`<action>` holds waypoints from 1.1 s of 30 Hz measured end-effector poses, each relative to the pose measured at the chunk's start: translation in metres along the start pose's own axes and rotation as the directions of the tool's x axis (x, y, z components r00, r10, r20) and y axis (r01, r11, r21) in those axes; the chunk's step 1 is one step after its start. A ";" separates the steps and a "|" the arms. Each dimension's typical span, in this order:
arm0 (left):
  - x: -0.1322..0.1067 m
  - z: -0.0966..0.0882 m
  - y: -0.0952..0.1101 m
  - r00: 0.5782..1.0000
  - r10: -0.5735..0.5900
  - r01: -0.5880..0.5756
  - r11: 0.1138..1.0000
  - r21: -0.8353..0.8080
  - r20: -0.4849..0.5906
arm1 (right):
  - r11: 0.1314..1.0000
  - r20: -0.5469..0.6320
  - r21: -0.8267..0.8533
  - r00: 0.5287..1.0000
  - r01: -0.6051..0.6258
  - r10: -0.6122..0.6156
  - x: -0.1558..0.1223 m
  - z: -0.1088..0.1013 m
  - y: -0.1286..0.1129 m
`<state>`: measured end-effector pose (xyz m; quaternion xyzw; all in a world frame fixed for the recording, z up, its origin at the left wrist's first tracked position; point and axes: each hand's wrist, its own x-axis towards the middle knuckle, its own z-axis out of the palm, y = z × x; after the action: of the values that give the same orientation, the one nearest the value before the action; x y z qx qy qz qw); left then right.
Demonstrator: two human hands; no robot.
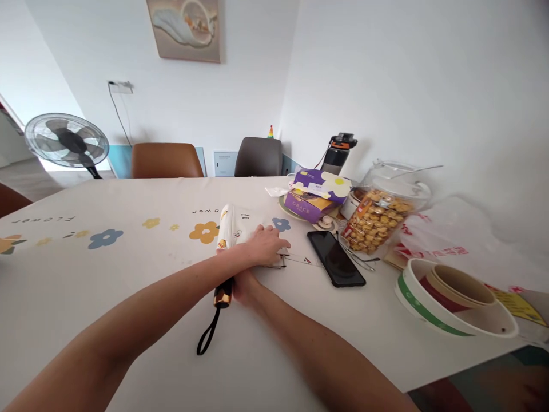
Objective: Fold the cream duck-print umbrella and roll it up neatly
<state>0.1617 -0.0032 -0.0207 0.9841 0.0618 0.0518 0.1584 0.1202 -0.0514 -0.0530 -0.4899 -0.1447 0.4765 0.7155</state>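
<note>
A folded white umbrella with small printed figures lies on the table, its black and gold handle and black wrist strap pointing toward me. My left hand lies across the folded canopy, fingers together and pressed down on the fabric. My right hand sits just under my left wrist, beside the handle. It is closed on the umbrella's shaft, and its fingers are mostly hidden by my left forearm.
A black phone lies to the right of the hands. Beyond it are glasses, a snack jar, a purple box, a bottle, tape rolls and plastic bags. Two chairs and a fan stand behind the flowered tablecloth.
</note>
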 end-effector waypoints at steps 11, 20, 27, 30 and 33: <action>-0.017 -0.043 -0.005 0.844 -0.287 0.276 0.957 -0.092 -0.453 | 0.934 0.260 0.212 0.938 -0.286 0.228 0.004 -0.005 0.004; -0.134 -0.048 -0.072 0.474 -0.723 0.307 0.671 -0.675 -0.503 | 0.918 0.290 0.214 0.919 -0.333 0.266 0.000 -0.007 -0.005; -0.154 -0.013 -0.084 0.454 -0.783 0.288 0.581 -0.761 -0.425 | 0.901 0.334 0.255 0.907 -0.350 0.257 0.011 -0.014 -0.003; -0.154 -0.009 -0.089 0.433 -0.810 0.293 0.542 -0.788 -0.395 | 0.884 0.306 0.242 0.896 -0.401 0.323 0.012 -0.013 -0.009; -0.156 -0.005 -0.094 0.403 -0.836 0.291 0.504 -0.813 -0.373 | 0.889 0.265 0.216 0.900 -0.404 0.345 0.011 -0.010 -0.013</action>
<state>-0.0027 0.0659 -0.0586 0.6579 0.4554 0.4003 0.4467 0.1399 -0.0490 -0.0495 -0.3525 -0.0599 0.6723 0.6482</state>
